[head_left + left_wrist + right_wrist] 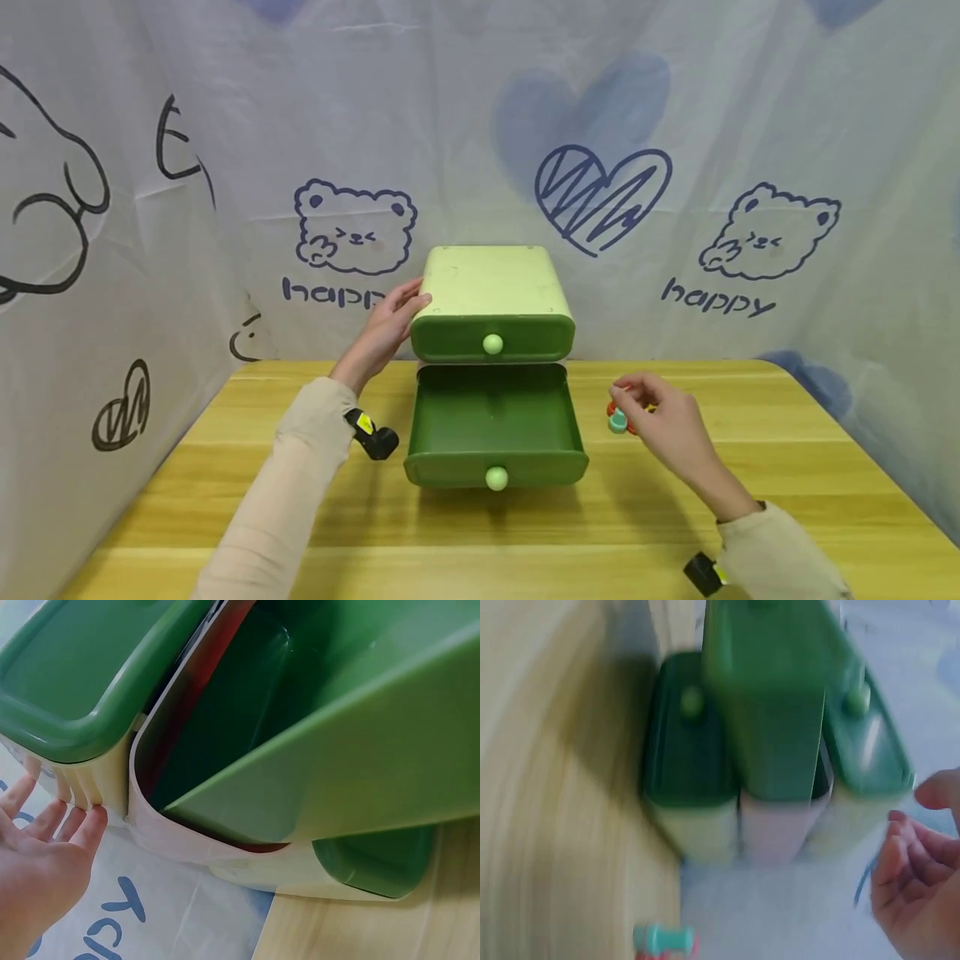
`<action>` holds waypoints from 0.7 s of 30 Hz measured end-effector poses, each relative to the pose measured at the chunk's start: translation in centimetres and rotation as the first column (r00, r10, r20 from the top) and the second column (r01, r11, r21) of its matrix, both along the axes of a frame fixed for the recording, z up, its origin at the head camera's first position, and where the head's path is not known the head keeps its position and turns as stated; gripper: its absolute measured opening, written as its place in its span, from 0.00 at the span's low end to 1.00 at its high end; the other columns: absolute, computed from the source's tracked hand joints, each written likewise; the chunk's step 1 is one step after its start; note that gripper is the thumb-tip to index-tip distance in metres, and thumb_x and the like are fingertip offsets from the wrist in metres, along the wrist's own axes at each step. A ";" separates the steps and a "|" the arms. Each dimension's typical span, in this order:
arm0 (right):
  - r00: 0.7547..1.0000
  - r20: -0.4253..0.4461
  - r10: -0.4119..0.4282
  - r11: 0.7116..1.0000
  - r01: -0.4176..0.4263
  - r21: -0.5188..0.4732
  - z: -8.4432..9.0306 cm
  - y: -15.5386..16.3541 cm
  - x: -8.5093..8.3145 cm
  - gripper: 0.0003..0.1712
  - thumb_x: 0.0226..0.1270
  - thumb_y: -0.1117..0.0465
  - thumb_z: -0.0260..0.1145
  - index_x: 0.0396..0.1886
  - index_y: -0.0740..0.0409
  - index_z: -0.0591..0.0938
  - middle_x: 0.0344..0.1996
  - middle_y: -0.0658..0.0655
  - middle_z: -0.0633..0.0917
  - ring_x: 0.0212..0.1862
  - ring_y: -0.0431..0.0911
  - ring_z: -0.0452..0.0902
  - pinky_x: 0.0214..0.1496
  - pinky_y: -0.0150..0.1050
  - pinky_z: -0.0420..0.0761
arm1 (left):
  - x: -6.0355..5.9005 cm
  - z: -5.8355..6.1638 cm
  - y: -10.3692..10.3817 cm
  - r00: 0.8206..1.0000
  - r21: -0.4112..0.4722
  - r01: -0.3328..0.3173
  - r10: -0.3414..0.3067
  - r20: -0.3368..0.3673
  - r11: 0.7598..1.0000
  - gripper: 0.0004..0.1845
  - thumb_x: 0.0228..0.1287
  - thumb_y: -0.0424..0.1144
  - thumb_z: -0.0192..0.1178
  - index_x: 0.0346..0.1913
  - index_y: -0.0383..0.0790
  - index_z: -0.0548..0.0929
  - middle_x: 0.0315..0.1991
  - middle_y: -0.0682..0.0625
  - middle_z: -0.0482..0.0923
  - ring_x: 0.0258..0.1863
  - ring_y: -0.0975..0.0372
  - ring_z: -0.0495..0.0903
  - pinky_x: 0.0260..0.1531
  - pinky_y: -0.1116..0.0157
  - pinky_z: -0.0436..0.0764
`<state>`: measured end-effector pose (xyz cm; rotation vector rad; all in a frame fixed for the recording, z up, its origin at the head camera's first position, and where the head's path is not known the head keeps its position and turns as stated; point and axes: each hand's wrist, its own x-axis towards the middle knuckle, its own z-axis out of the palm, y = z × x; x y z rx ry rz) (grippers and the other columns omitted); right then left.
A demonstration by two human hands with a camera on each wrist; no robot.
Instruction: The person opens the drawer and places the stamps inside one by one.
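A small drawer cabinet (491, 279) has a pale yellow top and green drawer fronts with round knobs. Its middle drawer (496, 471) is pulled out, the green floor showing; the top drawer (450, 337) is closed. My left hand (386, 325) rests against the upper left side, fingers extended, fingertips on the yellow shell (112, 780). To the right of the cabinet, my right hand (667, 425) hovers over a few small teal, red and yellow pieces (617, 421). Its fingers (896, 862) are loosely bent, with a gap to the thumb and nothing between them.
The cabinet stands on a wood-grain table (262, 483) in front of a white cloth (465, 125) with drawn bears and hearts. A closed lower drawer (690, 750) shows in the right wrist view. A teal piece (664, 939) lies on the table there.
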<state>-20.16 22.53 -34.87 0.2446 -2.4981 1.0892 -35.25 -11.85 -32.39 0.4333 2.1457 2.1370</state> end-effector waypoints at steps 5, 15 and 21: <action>0.993 0.109 -0.047 0.997 0.041 0.058 -1.2 3.3 -2.1 0.14 0.70 0.59 0.62 0.46 0.66 0.76 0.33 0.56 0.80 0.40 0.51 0.75 0.34 0.38 0.76 | -0.1 0.1 0.2 1.000 0.020 -0.006 0.007 -0.003 1.000 0.33 0.72 0.44 0.52 0.75 0.40 0.56 0.73 0.43 0.54 0.70 0.54 0.57 0.68 0.57 0.61; 0.983 0.155 -0.103 0.992 0.090 0.086 -4.8 7.4 -4.6 0.12 0.63 0.66 0.64 0.43 0.70 0.77 0.35 0.62 0.81 0.39 0.53 0.76 0.40 0.42 0.76 | 0.0 -0.1 0.3 1.000 0.030 -0.016 0.016 -0.002 0.999 0.33 0.71 0.43 0.52 0.75 0.39 0.56 0.73 0.43 0.54 0.70 0.54 0.58 0.68 0.57 0.62; 0.971 0.218 -0.101 0.993 0.085 0.084 -6.4 9.1 -5.5 0.16 0.62 0.64 0.67 0.45 0.72 0.78 0.39 0.65 0.82 0.41 0.56 0.76 0.40 0.43 0.76 | 0.1 0.0 0.2 1.000 0.013 -0.015 0.015 -0.016 1.000 0.33 0.72 0.43 0.51 0.75 0.39 0.56 0.73 0.43 0.54 0.70 0.53 0.58 0.68 0.56 0.61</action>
